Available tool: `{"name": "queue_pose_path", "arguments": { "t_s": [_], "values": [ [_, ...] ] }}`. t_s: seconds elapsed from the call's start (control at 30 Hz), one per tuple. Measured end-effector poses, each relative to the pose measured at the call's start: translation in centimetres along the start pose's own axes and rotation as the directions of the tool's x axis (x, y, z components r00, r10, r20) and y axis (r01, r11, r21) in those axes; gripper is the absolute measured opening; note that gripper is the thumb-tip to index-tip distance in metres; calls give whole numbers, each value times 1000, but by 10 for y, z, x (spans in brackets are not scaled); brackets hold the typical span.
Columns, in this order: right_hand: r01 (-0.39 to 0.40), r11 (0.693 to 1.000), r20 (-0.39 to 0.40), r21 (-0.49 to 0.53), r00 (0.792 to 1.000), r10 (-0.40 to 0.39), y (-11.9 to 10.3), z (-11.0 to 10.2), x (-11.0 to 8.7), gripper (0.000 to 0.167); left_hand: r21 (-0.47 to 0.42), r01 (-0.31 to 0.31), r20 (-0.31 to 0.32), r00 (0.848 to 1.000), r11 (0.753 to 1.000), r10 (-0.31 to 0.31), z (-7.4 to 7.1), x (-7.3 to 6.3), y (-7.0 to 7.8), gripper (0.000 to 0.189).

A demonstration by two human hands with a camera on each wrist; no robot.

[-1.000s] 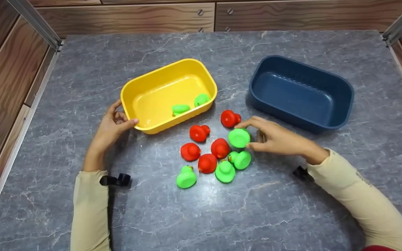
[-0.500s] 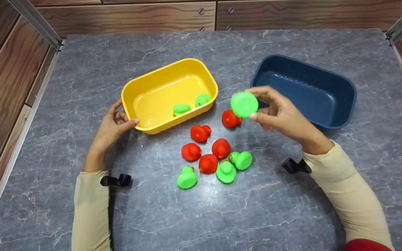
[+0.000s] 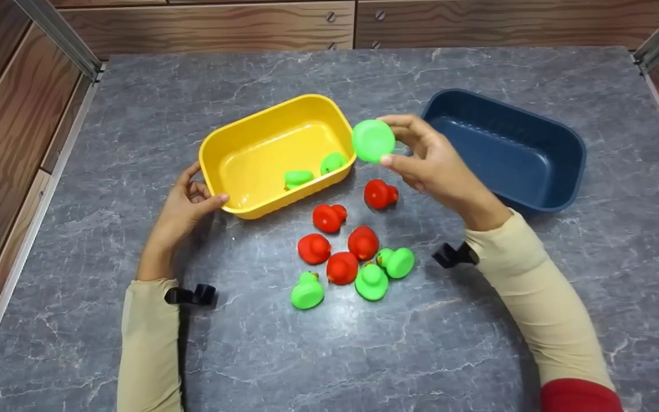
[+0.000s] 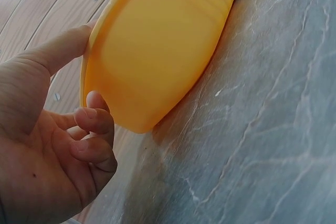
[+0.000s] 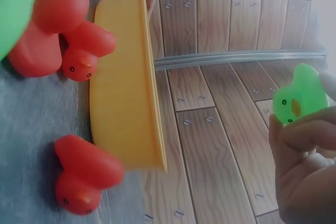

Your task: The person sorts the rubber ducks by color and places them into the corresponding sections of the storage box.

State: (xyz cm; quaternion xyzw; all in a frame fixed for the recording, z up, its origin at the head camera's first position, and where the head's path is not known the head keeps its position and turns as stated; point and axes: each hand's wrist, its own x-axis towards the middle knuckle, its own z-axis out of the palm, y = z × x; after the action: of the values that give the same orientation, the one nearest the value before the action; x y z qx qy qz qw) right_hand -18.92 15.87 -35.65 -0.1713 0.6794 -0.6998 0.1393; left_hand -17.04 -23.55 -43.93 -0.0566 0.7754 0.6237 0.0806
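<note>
My left hand [image 3: 176, 212] pinches the near-left corner of the yellow tub [image 3: 238, 213], thumb over the rim; the left wrist view shows the tub's outer wall [image 4: 157, 51] against the fingers. Two green rubber ducks lie inside, one green duck [image 3: 298, 178] on its side. In my right hand [image 3: 429, 163] a green rubber duck [image 3: 373, 141] is pinched between thumb and fingers, its flat base facing the head camera, held up beside the tub's right end. The right wrist view shows that duck's face [image 5: 296, 100] above the rim level.
A dark blue tub [image 3: 495, 154] stands at the right, behind my right forearm. Several red ducks [image 3: 342, 268] and three green ducks [image 3: 307, 293] lie loose on the grey marbled table [image 3: 284, 360] in front of the tubs. Wood-patterned walls [image 3: 209, 28] edge the table.
My right hand has lifted the green duck from the pile on the table and carried it up and left to the yellow tub's right end. The left hand keeps its place.
</note>
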Motion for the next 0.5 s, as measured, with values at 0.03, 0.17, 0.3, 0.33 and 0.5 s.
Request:
{"name": "queue_pose_path", "arguments": {
  "t_s": [0.03,0.17,0.3,0.33,0.5],
  "values": [
    [-3,1000,2,3,1000,3,1,1,3,45,-4,-2,2,1000,1000,2,0,0,0,83],
    [-21,1000,1,-3,1000,21,4,8,16,45,-17,-3,7,1000,1000,3,1,0,0,83],
    [-52,998,8,-40,999,53,4,15,28,46,-16,3,9,1000,1000,-3,0,0,-1,84],
    [-62,997,9,-50,998,62,4,16,31,47,-14,5,8,1000,1000,-5,0,0,-1,84],
    [-99,991,4,-86,995,100,2,25,47,49,-6,0,6,1000,1000,0,-1,0,-1,84]
  ]
}}
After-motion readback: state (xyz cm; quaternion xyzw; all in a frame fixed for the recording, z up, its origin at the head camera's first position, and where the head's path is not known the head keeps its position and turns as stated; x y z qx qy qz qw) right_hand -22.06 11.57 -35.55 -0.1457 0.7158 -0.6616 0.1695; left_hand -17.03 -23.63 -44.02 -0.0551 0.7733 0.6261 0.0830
